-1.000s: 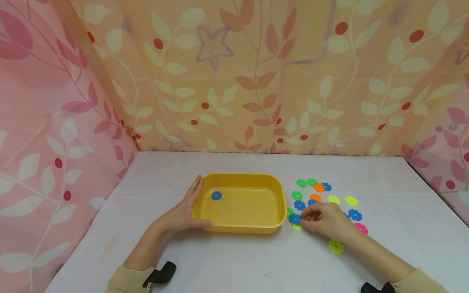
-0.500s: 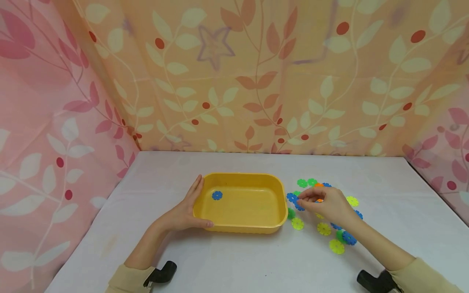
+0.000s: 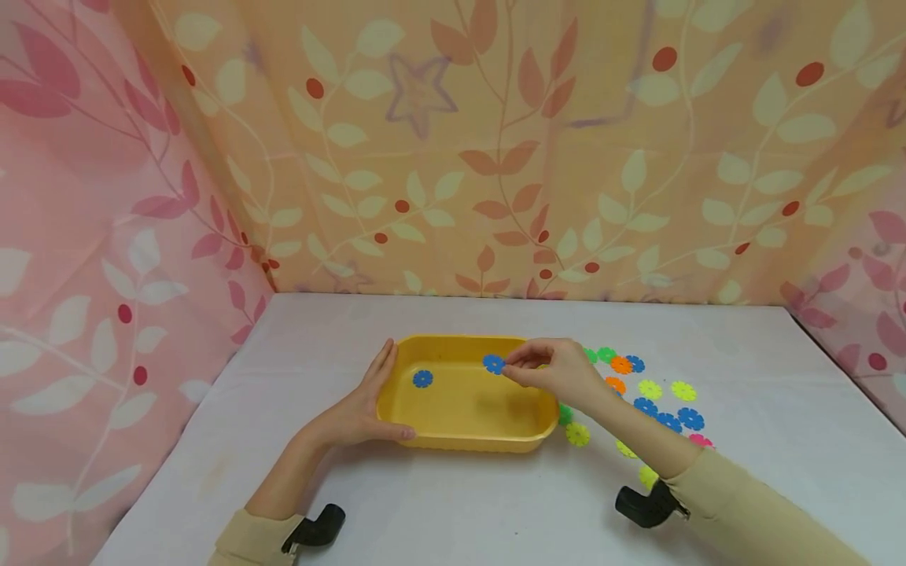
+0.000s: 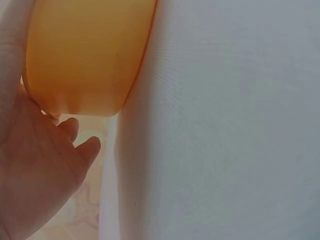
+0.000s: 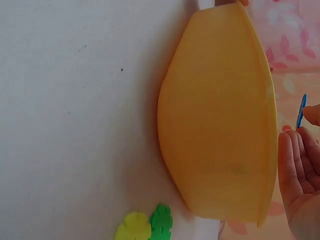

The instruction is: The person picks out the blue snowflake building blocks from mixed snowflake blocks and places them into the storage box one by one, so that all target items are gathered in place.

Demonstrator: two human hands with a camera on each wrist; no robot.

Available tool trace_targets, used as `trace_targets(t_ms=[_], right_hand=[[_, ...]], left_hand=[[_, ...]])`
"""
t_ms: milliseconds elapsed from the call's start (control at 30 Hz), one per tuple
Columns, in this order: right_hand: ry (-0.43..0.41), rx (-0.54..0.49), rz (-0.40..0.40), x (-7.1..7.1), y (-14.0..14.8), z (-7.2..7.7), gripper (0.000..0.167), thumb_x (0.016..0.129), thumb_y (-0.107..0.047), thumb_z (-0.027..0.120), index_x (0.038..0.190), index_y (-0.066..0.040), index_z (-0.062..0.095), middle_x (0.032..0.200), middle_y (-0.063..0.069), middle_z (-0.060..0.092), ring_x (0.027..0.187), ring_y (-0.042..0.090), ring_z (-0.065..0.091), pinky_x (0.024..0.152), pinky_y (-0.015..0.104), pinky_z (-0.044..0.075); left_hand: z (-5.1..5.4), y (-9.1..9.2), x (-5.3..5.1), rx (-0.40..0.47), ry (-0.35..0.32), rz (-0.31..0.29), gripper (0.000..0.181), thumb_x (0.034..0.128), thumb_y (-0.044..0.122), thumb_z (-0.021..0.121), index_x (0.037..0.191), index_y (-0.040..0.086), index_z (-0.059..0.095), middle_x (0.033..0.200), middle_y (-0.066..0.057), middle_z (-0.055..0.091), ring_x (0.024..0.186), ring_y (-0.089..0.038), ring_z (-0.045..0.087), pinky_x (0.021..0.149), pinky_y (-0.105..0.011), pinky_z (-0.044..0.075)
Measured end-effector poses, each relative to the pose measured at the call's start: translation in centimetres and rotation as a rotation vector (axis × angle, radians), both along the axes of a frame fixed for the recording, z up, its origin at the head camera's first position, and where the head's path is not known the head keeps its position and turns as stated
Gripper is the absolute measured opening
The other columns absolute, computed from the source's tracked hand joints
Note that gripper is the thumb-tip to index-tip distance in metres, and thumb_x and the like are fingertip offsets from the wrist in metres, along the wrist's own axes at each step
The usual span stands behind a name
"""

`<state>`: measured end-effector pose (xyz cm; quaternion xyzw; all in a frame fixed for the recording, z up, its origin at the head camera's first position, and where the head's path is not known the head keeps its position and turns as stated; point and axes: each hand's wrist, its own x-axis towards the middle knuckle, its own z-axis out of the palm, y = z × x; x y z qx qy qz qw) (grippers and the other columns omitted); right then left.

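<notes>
Disc (image 3: pixel 493 364) just below and right of frame center, over tub (image 3: pixel 460 417). Right hand (image 3: pixel 555 368) has it pinched at right edge, thumb against fingers. Left hand (image 3: pixel 357 409) clamped on tub's left end, thumb at near rim. Disc looks like thin plastic: light, stiffish, maybe slick, not fragile. Best hold: notched edge. Second disc (image 3: pixel 422 379) flat in tub, left of frame center; likely needs nail under edge. Tub probably light, could slide; hold rim.
</notes>
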<state>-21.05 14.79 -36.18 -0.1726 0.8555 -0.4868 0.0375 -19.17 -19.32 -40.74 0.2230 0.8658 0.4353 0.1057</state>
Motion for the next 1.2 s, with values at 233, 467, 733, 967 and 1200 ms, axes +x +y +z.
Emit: trace_targets(t_ms=[233,467,733,967,1200], right_hand=[[0.024,0.058,0.097,-1.5,-3.7,-0.8,0.02,0.08,-0.032,0.081,0.09,-0.016,0.077,0.08,-0.007,0.072,0.071,0.012,0.066,0.065,0.028,0.054],[0.064,0.258,0.163,-3.2,-5.9,-2.2,0.012,0.081,-0.025,0.081,0.086,-0.014,0.077,0.072,-0.01,0.068,0.067,0.008,0.06,0.063,0.023,0.051],[0.077,0.359,0.19,-4.1,-7.2,-3.1,0.01,0.08,-0.021,0.082,0.079,-0.013,0.075,0.065,-0.01,0.065,0.064,0.007,0.058,0.061,0.021,0.049],[0.115,0.408,0.171,-4.7,-7.9,-3.5,0.011,0.08,-0.021,0.082,0.082,-0.013,0.075,0.071,-0.009,0.065,0.068,0.008,0.057,0.067,0.021,0.05],[0.163,0.393,0.179,-5.0,-8.3,-4.0,0.014,0.081,-0.022,0.081,0.085,-0.011,0.074,0.074,-0.007,0.066,0.071,0.007,0.058,0.068,0.022,0.05]], left_hand=[[0.0,0.0,-0.1,-0.003,-0.004,0.004,0.131,0.069,0.043,0.086,0.157,0.014,-0.007,0.16,0.009,-0.019,0.148,-0.023,-0.01,0.115,-0.053,0.008],[0.0,0.0,-0.1,-0.01,0.0,0.004,0.131,0.0695,0.043,0.086,0.157,0.014,-0.007,0.161,0.007,-0.018,0.148,-0.023,-0.01,0.115,-0.052,0.008],[0.0,0.0,0.0,-0.019,-0.001,0.006,0.13,0.0703,0.044,0.085,0.157,0.016,-0.008,0.162,0.001,-0.017,0.148,-0.024,-0.009,0.115,-0.053,0.009],[0.0,0.0,0.0,-0.022,0.006,0.005,0.129,0.0707,0.045,0.085,0.157,0.016,-0.007,0.162,0.0,-0.017,0.148,-0.024,-0.01,0.115,-0.055,0.008],[-0.1,0.0,0.0,-0.026,0.017,0.008,0.129,0.0708,0.044,0.085,0.157,0.014,-0.007,0.161,0.007,-0.018,0.148,-0.023,-0.01,0.115,-0.055,0.008]])
